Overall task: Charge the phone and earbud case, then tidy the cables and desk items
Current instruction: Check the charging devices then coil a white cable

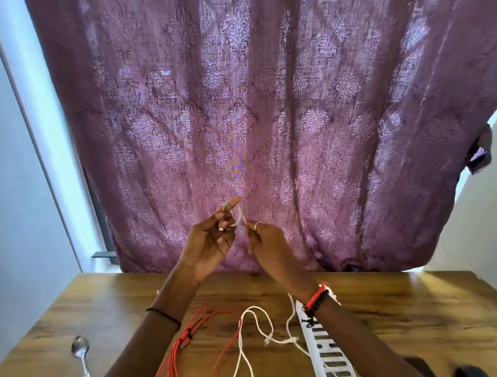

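Red cable (pixel 185 337) and white cable (pixel 240 339) lie bottom centre on the desk (pixel 415 318), with a power strip (pixel 329 354) to their right and a spoon (pixel 80 346) lower left. At mid-frame I see the left hand (pixel 212 240) gripping a small white coil (pixel 239 217). The right hand (pixel 269 241) pinches its strand.

Cable (pixel 239 217) below grip lost behind left hand (pixel 212 243); right hand (pixel 269 244) blurred. Well below grip, strip (pixel 327 353) & red cable (pixel 174 360) cut by bottom edge.
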